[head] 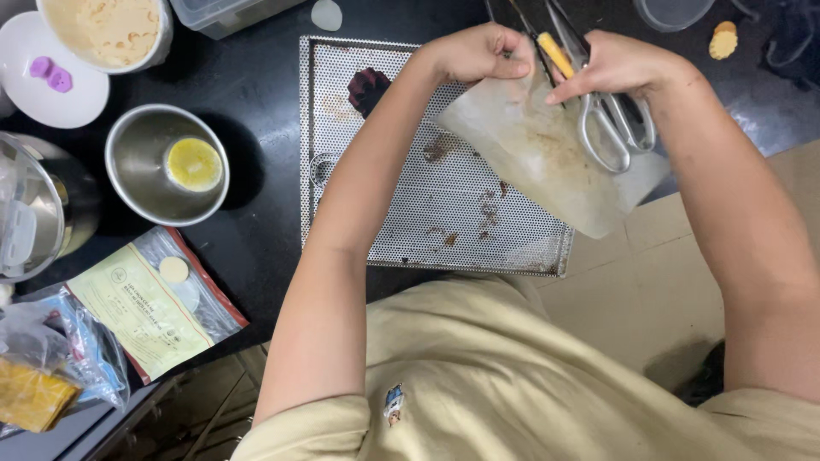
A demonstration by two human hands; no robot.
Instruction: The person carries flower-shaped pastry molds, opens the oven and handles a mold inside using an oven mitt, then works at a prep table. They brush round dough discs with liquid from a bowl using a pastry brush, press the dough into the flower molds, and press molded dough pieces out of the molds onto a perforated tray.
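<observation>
Two bare hands were raised together over the far edge of a perforated metal tray [342, 213] that lay on a black table [256, 94]. The left hand [474, 53] was clenched, its fingers pinching the upper edge of a translucent, stained plastic bag [547, 158]. The bag hung from both hands, slanting down toward the right and overlapping the tray's right side. The right hand [619, 64] had its fingers closed on the same upper edge of the bag while also grasping a pair of metal scissors [611, 128]; the finger loops hung below the palm and the blades pointed away, past the hand. A slim tool with a yellow tip [555, 53] showed between the two hands; which hand held it could not be determined.

On the tray sat a dark, fluted cake [367, 88] near the far left corner, with brown crumbs scattered over the mesh. Left of the tray stood a steel bowl [141, 154] containing a yellow liquid. Beyond it were a white plate [26, 77] bearing two purple pieces and a tub of pale batter [107, 30]. A zip bag with a printed label [149, 303] lay near the table's front edge.
</observation>
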